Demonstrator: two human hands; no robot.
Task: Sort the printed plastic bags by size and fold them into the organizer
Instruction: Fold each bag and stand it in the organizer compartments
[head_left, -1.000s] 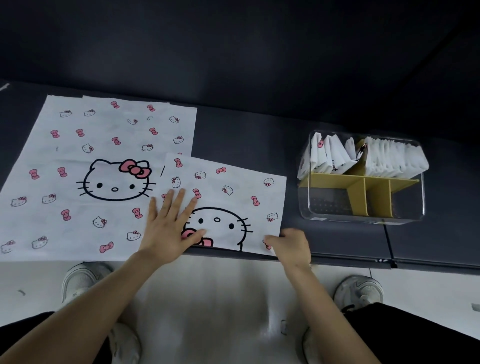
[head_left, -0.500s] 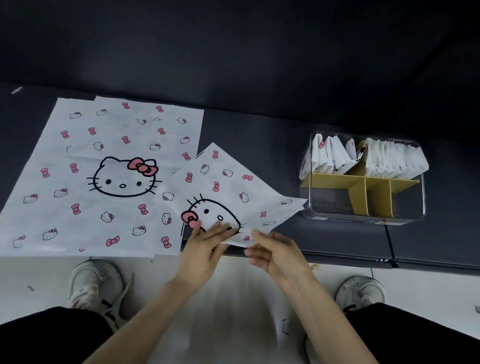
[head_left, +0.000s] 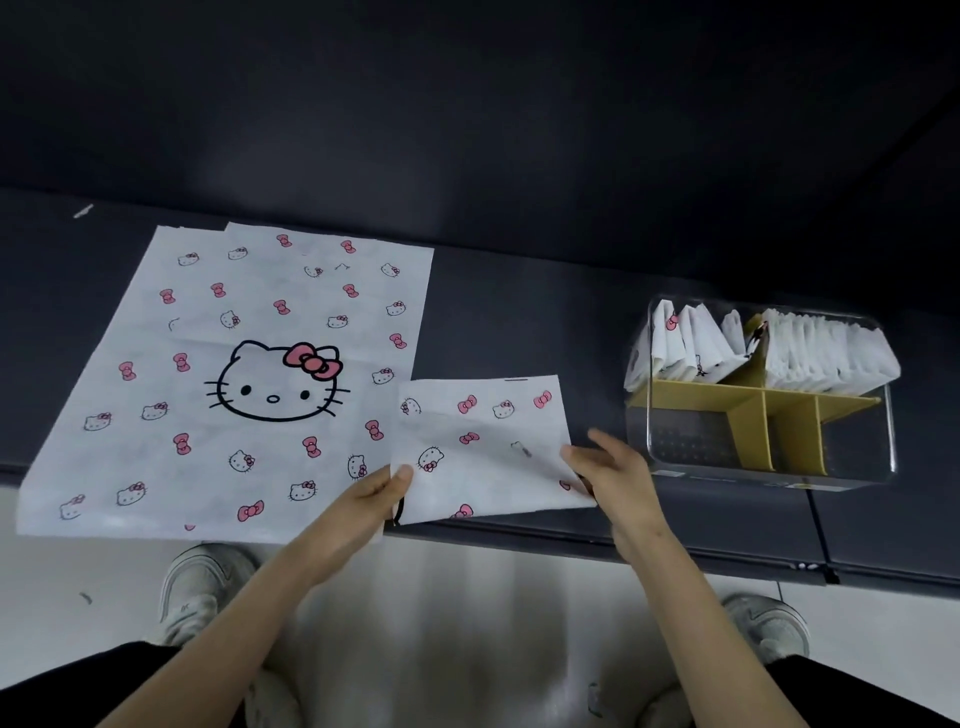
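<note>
Looking down, the small bag (head_left: 483, 452) lies at the table's (head_left: 519, 322) near edge, between the big bags (head_left: 249, 374) and the organizer (head_left: 857, 447), seemingly mid-fold. The left hand (head_left: 363, 499) pinches its near left corner. The right hand (head_left: 618, 478) meets the right edge, but I cannot tell if it grips; another, narrower fold should come next.

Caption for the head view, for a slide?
Left hand pinches a small bag, right hand at its edge, beside a large bag; organizer at right holds folded bags.
</note>
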